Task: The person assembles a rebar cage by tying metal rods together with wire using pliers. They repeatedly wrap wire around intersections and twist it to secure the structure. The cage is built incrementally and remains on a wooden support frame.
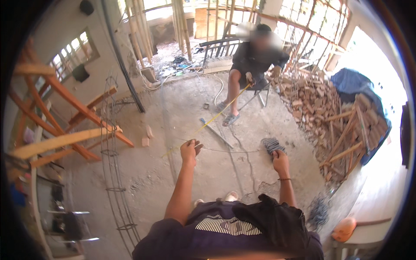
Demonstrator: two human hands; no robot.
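My left hand (190,149) is stretched out over the dusty concrete floor, fingers pinched on one end of a thin steel wire (229,151). My right hand (280,158) is closed on the wire's other end, so the wire spans between both hands. A yellow measuring tape (216,116) runs diagonally past my left hand up to the hand of another person (255,56), who sits on a chair across from me. A dark bundle of bent wire pieces (272,145) lies on the floor just beyond my right hand.
A grey metal bar (215,132) lies on the floor between us. A tall rebar cage (115,173) stands at left beside wooden trestles (65,108). A heap of bricks and timber (329,117) with a blue tarp (353,84) fills the right. An orange helmet (344,229) sits at lower right.
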